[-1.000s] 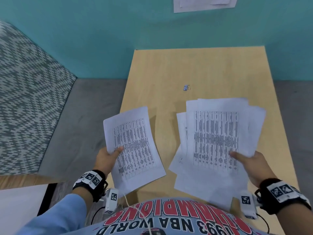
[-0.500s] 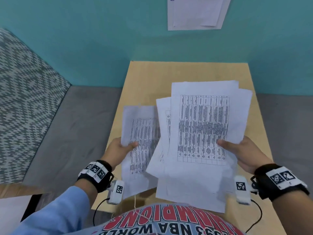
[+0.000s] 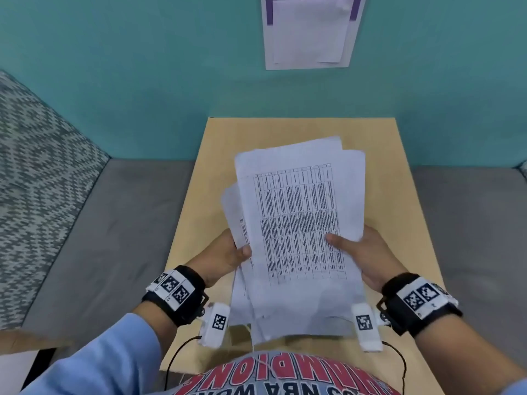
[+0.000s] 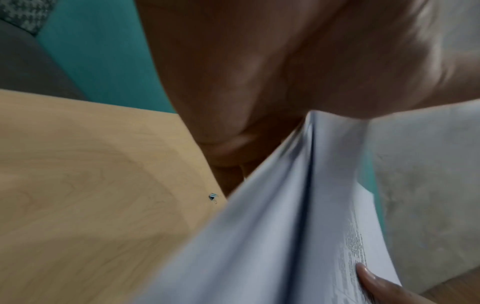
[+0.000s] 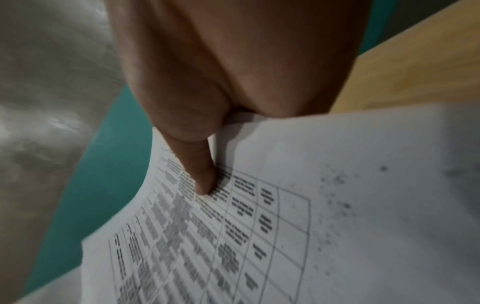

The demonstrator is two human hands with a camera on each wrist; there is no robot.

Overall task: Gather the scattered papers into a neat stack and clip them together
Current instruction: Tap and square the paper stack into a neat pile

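Note:
A loose bundle of white printed papers (image 3: pixel 296 220) is lifted above the wooden table (image 3: pixel 399 201), its sheets fanned and uneven. My left hand (image 3: pixel 228 256) grips the bundle's left edge, thumb on top. My right hand (image 3: pixel 359 249) pinches the right edge, its thumb pressed on the printed table of the top sheet (image 5: pixel 233 226). In the left wrist view the sheets (image 4: pixel 285 226) splay apart below my palm, and a small blue binder clip (image 4: pixel 213 197) lies on the tabletop behind them. The papers hide the clip in the head view.
The table stands against a teal wall (image 3: pixel 142 81) with sheets of paper (image 3: pixel 310 29) pinned on it. Grey floor (image 3: pixel 114 238) lies on both sides, with a patterned carpet (image 3: pixel 34 166) at the left.
My left hand has brought its single sheet across to join the pile in my right hand. Both hands now hold one bundle, raised off the table in front of me.

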